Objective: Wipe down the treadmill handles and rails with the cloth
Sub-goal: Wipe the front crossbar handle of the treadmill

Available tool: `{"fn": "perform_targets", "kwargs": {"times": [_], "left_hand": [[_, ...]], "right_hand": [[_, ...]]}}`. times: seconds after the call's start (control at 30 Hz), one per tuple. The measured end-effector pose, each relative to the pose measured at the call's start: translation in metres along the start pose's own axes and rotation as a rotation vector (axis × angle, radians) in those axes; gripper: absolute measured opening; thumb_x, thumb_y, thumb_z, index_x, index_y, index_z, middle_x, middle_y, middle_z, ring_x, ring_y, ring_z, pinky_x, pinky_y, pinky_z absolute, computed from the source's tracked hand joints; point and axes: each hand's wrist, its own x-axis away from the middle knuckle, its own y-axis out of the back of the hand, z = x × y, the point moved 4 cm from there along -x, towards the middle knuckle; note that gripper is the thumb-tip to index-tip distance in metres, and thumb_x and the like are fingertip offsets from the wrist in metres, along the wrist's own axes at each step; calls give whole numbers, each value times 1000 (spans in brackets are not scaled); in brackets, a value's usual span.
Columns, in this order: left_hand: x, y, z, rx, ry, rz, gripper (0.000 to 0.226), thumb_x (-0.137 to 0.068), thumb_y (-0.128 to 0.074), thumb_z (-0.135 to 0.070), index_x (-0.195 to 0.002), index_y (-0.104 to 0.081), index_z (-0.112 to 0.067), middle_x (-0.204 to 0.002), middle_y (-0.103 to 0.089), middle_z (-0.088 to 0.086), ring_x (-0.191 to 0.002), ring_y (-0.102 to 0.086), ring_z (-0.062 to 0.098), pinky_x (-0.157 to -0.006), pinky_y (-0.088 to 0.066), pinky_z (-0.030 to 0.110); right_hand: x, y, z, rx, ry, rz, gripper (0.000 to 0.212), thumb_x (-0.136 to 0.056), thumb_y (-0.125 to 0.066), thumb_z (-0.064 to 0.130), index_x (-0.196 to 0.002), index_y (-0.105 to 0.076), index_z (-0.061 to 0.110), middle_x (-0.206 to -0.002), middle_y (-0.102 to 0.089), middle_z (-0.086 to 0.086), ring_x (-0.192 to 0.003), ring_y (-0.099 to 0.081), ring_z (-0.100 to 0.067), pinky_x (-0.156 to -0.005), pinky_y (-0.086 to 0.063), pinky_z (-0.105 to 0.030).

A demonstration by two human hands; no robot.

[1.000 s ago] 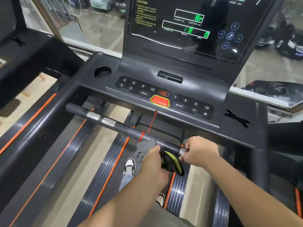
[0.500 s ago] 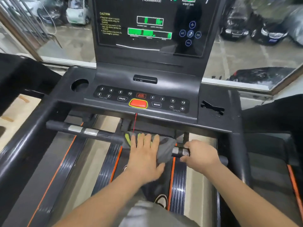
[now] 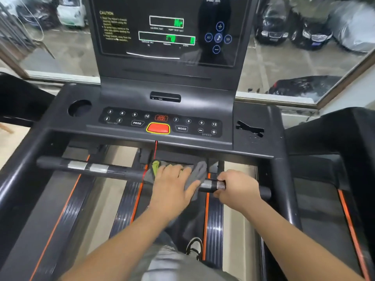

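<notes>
Where cloth (image 3: 199, 171) drapes handlebar (image 3: 113, 170) — red cord (image 3: 155, 148) hangs just beside.

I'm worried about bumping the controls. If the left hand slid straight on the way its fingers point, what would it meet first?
The left hand lies flat on the cloth, fingers toward the console. Past the cloth, it would likely meet the console's lower front edge, though depth is unclear.

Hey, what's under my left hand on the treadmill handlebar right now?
Under the left hand lies a grey cloth with a yellow-green edge, draped over the black handlebar. The stretch of bar beneath the cloth is covered, so its state cannot be seen.
</notes>
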Motion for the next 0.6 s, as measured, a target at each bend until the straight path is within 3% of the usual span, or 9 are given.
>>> {"fn": "perform_targets", "kwargs": {"times": [0.07, 0.13, 0.2, 0.27, 0.37, 0.4, 0.47, 0.53, 0.6], "left_hand": [[31, -13, 6, -15, -85, -51, 55, -93, -64, -44, -142, -55, -20, -136, -55, 10, -131, -49, 34, -116, -32, 57], [31, -23, 10, -24, -91, -29, 64, -88, -69, -42, -146, -52, -21, -138, -53, 12, -132, -49, 37, -118, -30, 59], [8, -17, 2, -100, -30, 32, 48, -96, -54, -50, -136, -58, -23, -122, -61, 9, -114, -57, 36, -108, -38, 53], [-28, 0, -4, -116, 48, 121, 47, -103, -32, -56, -124, -61, -24, -114, -67, 7, -106, -61, 34, -93, -42, 47], [-74, 12, -4, 89, 187, 463, 60, -103, -23, -55, -131, -62, -18, -136, -64, 10, -124, -59, 33, -100, -44, 43], [-80, 11, -5, 107, 216, 508, 61, -103, -24, -55, -134, -61, -17, -139, -62, 9, -128, -57, 33, -102, -44, 43], [-71, 6, -8, 67, 210, 421, 56, -104, -26, -55, -127, -63, -19, -128, -67, 9, -119, -61, 34, -97, -44, 44], [-31, 1, -10, 6, 132, 187, 45, -102, -39, -54, -120, -64, -21, -113, -67, 9, -107, -63, 35, -95, -43, 47], [16, -10, -10, -23, -41, 70, 50, -90, -66, -44, -133, -59, -20, -125, -61, 11, -120, -58, 37, -109, -39, 55]], "right_hand": [[-1, 0, -1, -4, -8, 3, 22, -79, -69, 45, -80, -55, 29, -90, -61, 10, -87, -58, -16, -62, -41, -26], [-2, 2, -1, -9, -11, 15, 23, -78, -70, 44, -78, -54, 27, -89, -62, 9, -86, -59, -16, -64, -44, -26], [-3, 4, 0, -19, -17, 29, 24, -77, -71, 45, -82, -58, 26, -90, -63, 9, -87, -60, -16, -68, -47, -27], [-4, 6, 1, -26, -30, 38, 26, -76, -73, 47, -84, -61, 25, -88, -64, 10, -85, -61, -15, -67, -47, -26], [-4, 7, 2, -23, -49, 54, 26, -74, -73, 46, -85, -65, 25, -86, -65, 10, -81, -61, -14, -66, -47, -24], [-4, 7, 2, -25, -52, 59, 25, -74, -73, 46, -85, -66, 25, -86, -65, 10, -81, -61, -13, -66, -47, -24], [-4, 7, 2, -27, -53, 65, 23, -75, -73, 45, -84, -66, 25, -84, -66, 10, -79, -61, -12, -65, -47, -25], [-4, 6, 0, -26, -59, 58, 22, -75, -73, 45, -81, -64, 25, -82, -65, 10, -78, -60, -11, -63, -45, -25], [-4, 3, -1, -33, -61, 53, 24, -74, -73, 45, -75, -59, 25, -80, -64, 10, -78, -59, -12, -62, -44, -26]]}}
